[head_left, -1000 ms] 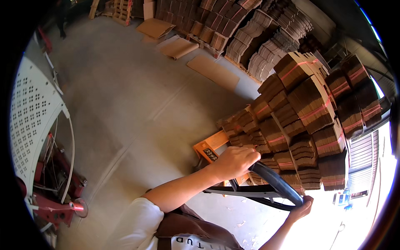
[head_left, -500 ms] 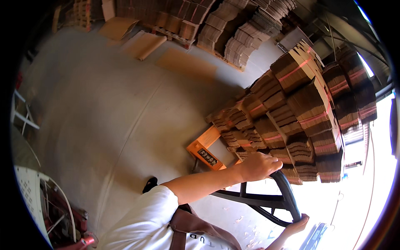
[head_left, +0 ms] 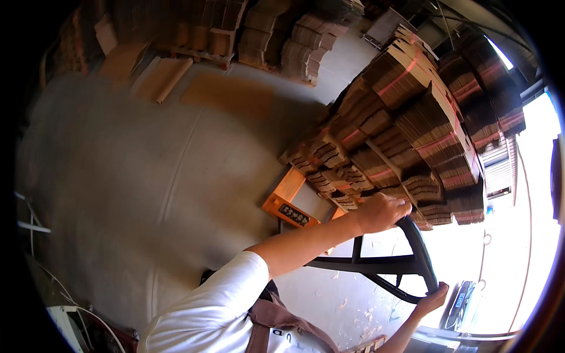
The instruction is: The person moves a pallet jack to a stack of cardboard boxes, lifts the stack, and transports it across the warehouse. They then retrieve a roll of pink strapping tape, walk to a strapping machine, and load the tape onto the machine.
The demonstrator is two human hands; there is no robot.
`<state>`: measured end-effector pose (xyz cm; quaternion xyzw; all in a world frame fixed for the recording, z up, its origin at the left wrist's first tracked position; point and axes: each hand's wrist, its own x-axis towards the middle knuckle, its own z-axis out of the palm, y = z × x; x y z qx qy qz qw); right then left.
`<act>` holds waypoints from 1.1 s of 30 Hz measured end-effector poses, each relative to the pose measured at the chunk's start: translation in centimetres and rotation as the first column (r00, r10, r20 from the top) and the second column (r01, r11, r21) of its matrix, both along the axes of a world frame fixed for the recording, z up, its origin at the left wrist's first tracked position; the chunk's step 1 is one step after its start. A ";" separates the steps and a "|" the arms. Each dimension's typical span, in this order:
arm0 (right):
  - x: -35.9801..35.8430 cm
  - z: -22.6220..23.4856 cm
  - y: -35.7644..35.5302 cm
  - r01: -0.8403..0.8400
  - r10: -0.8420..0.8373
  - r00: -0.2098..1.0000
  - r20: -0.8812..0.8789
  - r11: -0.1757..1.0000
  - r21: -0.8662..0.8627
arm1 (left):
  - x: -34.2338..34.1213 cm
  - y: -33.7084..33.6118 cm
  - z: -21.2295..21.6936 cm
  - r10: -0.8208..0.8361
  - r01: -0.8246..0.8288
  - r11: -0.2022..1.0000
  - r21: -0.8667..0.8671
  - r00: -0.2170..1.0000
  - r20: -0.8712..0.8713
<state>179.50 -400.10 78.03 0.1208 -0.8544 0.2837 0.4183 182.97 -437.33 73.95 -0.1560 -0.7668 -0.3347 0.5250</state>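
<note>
Both my hands hold the looped black handle [head_left: 421, 250] of an orange pallet truck. My left hand [head_left: 381, 213] is closed round the handle's upper end, its arm reaching across from the lower left. At the lower end, the fingers of my right hand [head_left: 432, 299] curl round the grip. Beyond my left forearm shows the truck's orange frame [head_left: 288, 209], partly hidden by that arm. Its far end meets a tall stack of flat cardboard bundles [head_left: 406, 126] tied with pink straps; what lies under the stack is hidden.
More cardboard stacks [head_left: 303, 47] stand along the far side, some on pallets. Flat cardboard sheets [head_left: 162, 79] lie on the grey floor [head_left: 118, 176]. A white-framed object [head_left: 65, 320] is at the lower left. Bright light fills the right side, and paper scraps [head_left: 347, 317] litter the floor near me.
The view has turned, so the far stacks sit further left. My hands and the handle appear further right and slightly higher. Both hands keep their hold.
</note>
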 end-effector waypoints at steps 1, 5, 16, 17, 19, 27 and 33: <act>-0.3 0.1 0.0 -0.045 0.048 0.997 -0.059 0.998 0.039 | -0.4 -0.3 0.3 -0.016 0.016 1.000 0.003 1.000 -0.002; 0.8 1.0 -2.0 -0.011 0.012 1.000 0.014 1.000 -0.015 | -1.8 -0.3 0.3 -0.034 0.034 0.999 0.012 0.999 0.039; 2.0 1.7 -3.3 -0.077 0.077 0.997 0.004 0.996 0.034 | -2.6 -0.5 1.1 0.026 -0.025 1.000 -0.006 0.999 0.041; 1.8 1.7 -2.8 -0.075 0.074 0.997 0.015 0.996 0.039 | -2.7 -0.3 1.2 0.032 -0.032 0.999 0.001 0.998 0.047; 1.9 1.9 -2.7 -0.085 0.085 0.996 0.040 0.996 0.015 | -2.7 -0.2 1.2 0.052 -0.052 0.999 -0.010 0.997 0.052; 1.5 2.9 -2.7 -0.069 0.071 0.996 0.060 0.997 -0.030 | -1.9 0.3 2.1 0.062 -0.061 0.998 -0.016 0.996 0.059; 0.4 2.0 -0.9 -0.064 0.065 0.997 0.041 0.998 -0.020 | -3.5 1.2 2.1 0.043 -0.043 0.999 0.000 0.996 0.084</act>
